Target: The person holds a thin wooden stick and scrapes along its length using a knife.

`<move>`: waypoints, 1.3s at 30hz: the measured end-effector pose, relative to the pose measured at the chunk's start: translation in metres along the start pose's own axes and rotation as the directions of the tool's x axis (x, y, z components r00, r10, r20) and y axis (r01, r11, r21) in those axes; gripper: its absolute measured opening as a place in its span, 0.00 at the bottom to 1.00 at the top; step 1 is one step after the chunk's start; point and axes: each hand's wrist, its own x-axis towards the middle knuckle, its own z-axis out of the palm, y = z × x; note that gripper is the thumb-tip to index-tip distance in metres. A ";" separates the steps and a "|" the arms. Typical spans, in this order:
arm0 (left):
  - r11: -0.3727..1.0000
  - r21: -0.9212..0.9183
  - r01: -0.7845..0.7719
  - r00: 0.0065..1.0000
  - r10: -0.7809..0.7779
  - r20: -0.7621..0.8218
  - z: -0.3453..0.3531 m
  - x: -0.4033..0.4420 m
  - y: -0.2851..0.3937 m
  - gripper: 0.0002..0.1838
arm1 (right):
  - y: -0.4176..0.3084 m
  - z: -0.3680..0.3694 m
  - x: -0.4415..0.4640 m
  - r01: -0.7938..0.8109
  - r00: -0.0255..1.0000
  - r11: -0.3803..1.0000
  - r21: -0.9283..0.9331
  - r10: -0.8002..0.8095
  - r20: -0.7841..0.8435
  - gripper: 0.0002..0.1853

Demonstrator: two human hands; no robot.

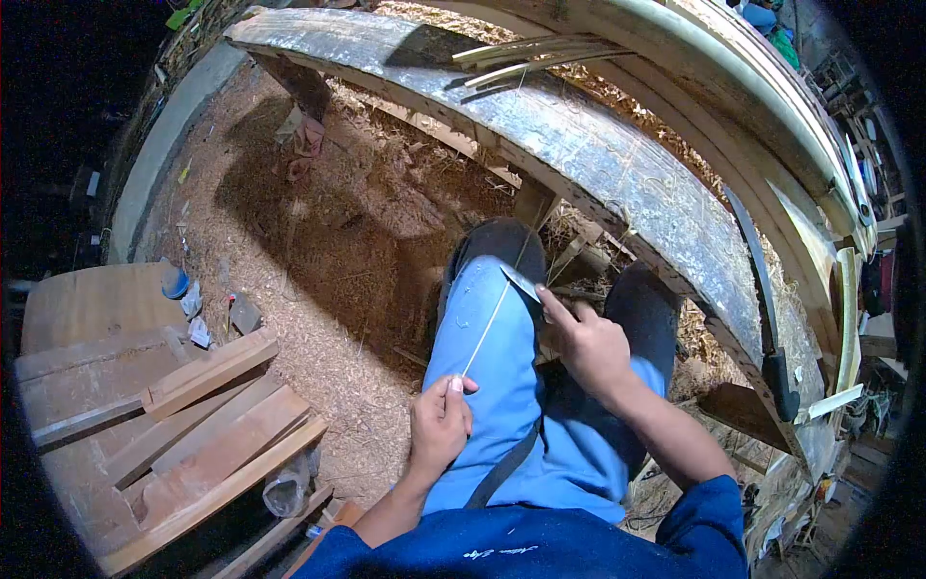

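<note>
My left hand (442, 421) pinches the near end of a thin pale strip (487, 328), perhaps bamboo. The strip runs up over my left thigh toward the knee. My right hand (590, 349) is closed round a knife, its index finger stretched along the back of the blade (522, 283). Close to the knee, the blade lies against the strip. The knife's handle is hidden inside my fist. Small shavings cling to the blue trouser leg (473, 307) under the strip. A black strap (506, 470) crosses my lap.
A long worn plank bench (617, 169) curves across in front of my knees, with several thin strips (540, 55) on top. A long black-handled blade (757, 265) rests at its right. Wooden boards (207, 425) lie at lower left. Shavings cover the floor (318, 376).
</note>
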 end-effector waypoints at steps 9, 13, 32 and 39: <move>0.998 0.012 0.068 0.998 -0.068 -0.008 -0.025 -0.028 0.004 0.17 | -0.001 -0.001 0.003 0.020 0.999 0.999 0.042 -0.019 -0.036 0.39; 0.997 0.014 0.075 0.997 -0.075 -0.036 -0.034 -0.048 -0.005 0.16 | -0.020 0.007 -0.024 0.422 0.891 0.900 0.109 -0.434 0.134 0.39; 0.995 0.007 0.102 0.992 -0.101 -0.070 -0.060 -0.086 -0.029 0.17 | -0.010 0.014 -0.011 0.369 0.927 0.924 0.098 -0.374 0.039 0.37; 0.995 0.021 0.097 0.993 -0.095 -0.071 -0.056 -0.084 -0.022 0.17 | 0.008 0.015 0.010 -0.079 0.997 0.991 0.112 0.077 0.016 0.37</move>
